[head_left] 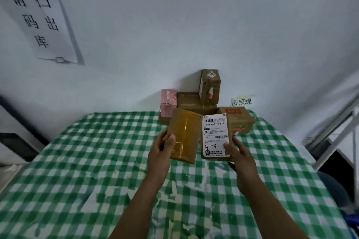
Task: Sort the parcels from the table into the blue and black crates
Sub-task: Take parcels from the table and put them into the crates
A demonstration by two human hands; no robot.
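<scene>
Both hands hold parcels up above the table (pixel 77 161). My left hand (pixel 162 151) grips a brown parcel wrapped in shiny tape (pixel 185 134) by its lower left edge. My right hand (pixel 240 153) holds a cardboard parcel (pixel 214 136) whose white shipping label faces me, with "4-3" handwritten on it; my thumb lies on the label. More parcels stand behind at the wall: a pink one (pixel 168 103), a flat brown box (pixel 189 101), a small box on top of it (pixel 210 86) and a box with red print (pixel 240 120). No crate is clearly in view.
A green and white checked cloth covers the table. A paper notice (pixel 38 17) hangs on the wall at the left. A small handwritten note (pixel 241 101) sticks to the wall behind the boxes. A white metal frame (pixel 334 137) stands at the right edge.
</scene>
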